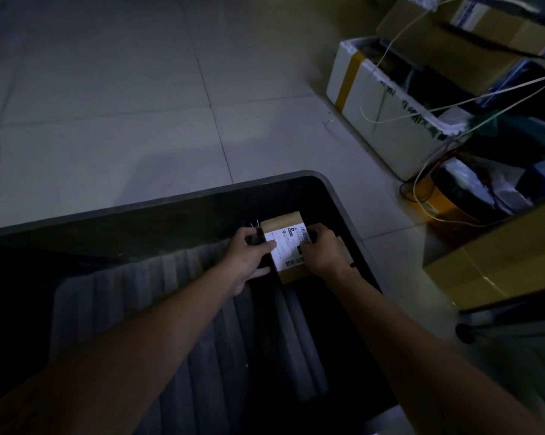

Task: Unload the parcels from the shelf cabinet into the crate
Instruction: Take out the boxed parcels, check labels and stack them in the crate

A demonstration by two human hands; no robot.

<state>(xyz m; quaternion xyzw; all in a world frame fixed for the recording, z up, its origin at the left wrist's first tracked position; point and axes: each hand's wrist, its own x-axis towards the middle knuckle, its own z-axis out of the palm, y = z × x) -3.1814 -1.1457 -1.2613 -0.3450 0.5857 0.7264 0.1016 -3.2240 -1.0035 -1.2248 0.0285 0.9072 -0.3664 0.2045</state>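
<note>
Crate point(170, 204): dark, rounded rim. We have both hands down in its far right corner.

- Room: parcel point(285, 246) sits close to the far wall and the right wall. Left of it and toward the near edge, the crate's ribbed bottom point(158, 293) lies bare.
- Hands: clamped on the parcel from either side. Left hand point(249, 257) has its thumb on the label, fingers curled at the left edge. Right hand point(323, 251) grips the right edge.
- Parcel: small brown carton, white label face up. Long axis runs from the near edge toward the far wall.
- Whether it rests on the bottom, we cannot tell.
- Room: dim. Pale tiled floor point(108, 89) beyond the far rim. A white foam box point(381, 127) and a cardboard box point(500, 268) stand right of the crate.
</note>
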